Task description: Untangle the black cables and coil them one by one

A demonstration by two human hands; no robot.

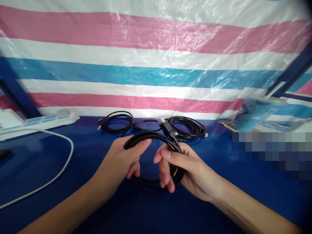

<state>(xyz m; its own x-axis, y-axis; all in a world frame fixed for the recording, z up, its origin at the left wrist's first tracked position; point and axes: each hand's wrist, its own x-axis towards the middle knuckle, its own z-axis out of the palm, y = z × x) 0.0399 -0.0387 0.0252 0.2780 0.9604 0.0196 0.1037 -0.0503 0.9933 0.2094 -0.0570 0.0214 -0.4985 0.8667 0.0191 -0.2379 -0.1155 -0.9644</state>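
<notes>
A coiled black cable [148, 136] is held up over the blue table [97, 208], with a hand on each side of the loop. My left hand [122, 161] is closed round its left side. My right hand [180, 169] is wrapped round its right side, where the cable's plug end [168, 127] sticks up above the fingers. The bottom of the coil hangs between the two palms.
Two more coiled black cables [118, 122] [188, 127] lie at the back of the table. A white power strip [39, 122] with its white cord [60, 162] is at the left. A blue printed box [260, 118] stands at the right, against a striped tarp [156, 55].
</notes>
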